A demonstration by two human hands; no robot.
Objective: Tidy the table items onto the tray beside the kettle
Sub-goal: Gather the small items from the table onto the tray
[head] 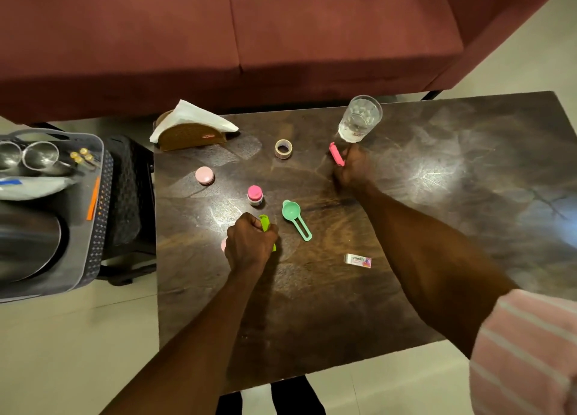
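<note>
Dark wood table on pale tile floor, maroon sofa at the far side. Left hand curled around a green clip near the table's left-middle, clip ends poking out above and below the fist. Right hand farther back, fingers closed on a pink clip that sticks out to its left, just near a clear glass at the far edge. Loose on the table: mint green measuring scoop just right of the left hand, small jar with pink lid beyond it, round pink case further left, tape roll toward the far side, white eraser near the right forearm. Napkin holder with white napkin at far left corner. Something pink peeks out left of the left hand, too hidden to tell. Grey tray sits off the table to the left on a dark stool, holding a steel kettle, two steel cups, small yellow items and an orange stick. Striped pink sleeve at near right.
</note>
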